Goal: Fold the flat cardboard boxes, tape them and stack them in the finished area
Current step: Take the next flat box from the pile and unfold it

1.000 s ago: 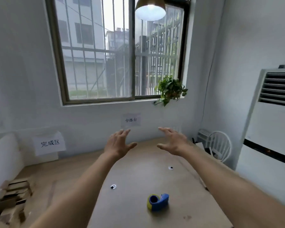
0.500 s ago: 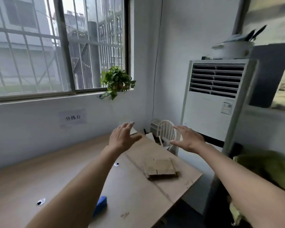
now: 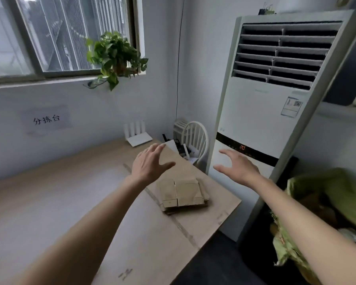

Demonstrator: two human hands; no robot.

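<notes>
From my remote seat I saw both hands raised above the table [image 3: 70, 202] with nothing in them — the left hand [image 3: 150, 164] spread wide, the right hand [image 3: 237, 166] likewise splayed at its three o'clock. The stack of flat cardboard boxes [image 3: 183, 194] lay near the table's right edge, at about five o'clock from the left hand — untouched.

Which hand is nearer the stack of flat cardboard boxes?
Left. The left hand hovers just above the stack's far-left corner; the right hand is out past its right side.
</notes>
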